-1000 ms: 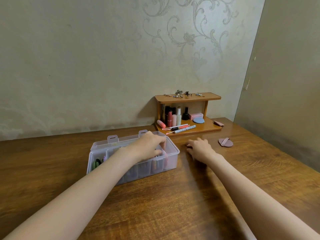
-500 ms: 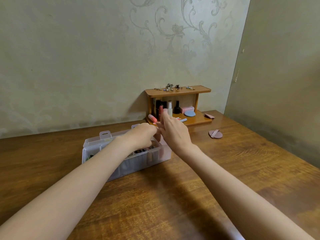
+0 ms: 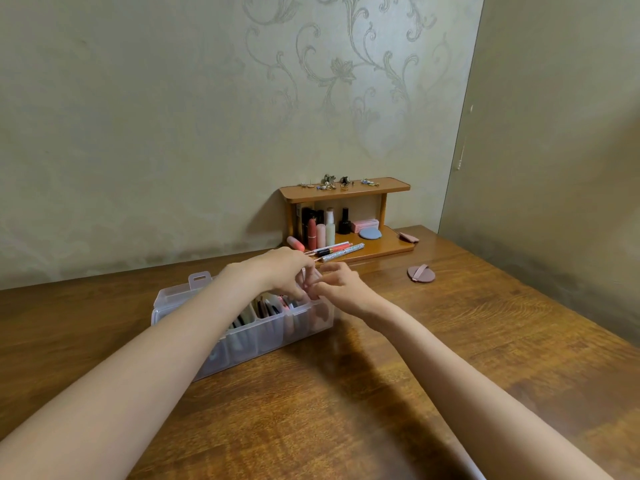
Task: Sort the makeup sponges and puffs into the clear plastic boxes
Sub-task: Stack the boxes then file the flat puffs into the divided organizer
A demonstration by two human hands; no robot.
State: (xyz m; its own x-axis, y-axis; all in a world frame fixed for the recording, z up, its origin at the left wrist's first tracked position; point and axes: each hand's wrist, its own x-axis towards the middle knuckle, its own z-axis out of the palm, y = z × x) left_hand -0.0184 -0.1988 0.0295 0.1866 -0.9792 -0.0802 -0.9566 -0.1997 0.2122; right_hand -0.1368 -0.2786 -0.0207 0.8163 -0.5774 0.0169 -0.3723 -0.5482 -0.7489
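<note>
Hands meet above the right end of the clear plastic box (image 3: 242, 336), which stands on the wooden table (image 3: 346, 410). The left hand (image 3: 282, 271) is curled, its fingers bent down over the last compartment; the right hand (image 3: 341, 287) touches it fingertip to fingertip. Something small and pale pink seems to be between the fingers, but I cannot tell what it is or which hand grips it. The box has several compartments, and flat pink and dark pieces stand upright inside them. A round pink puff (image 3: 420, 274) with a strap lies on the table, well apart to the right. At the wall stands a small wooden shelf (image 3: 346, 192); on its lower board lie a blue puff (image 3: 370, 233) and some bottles.
</note>
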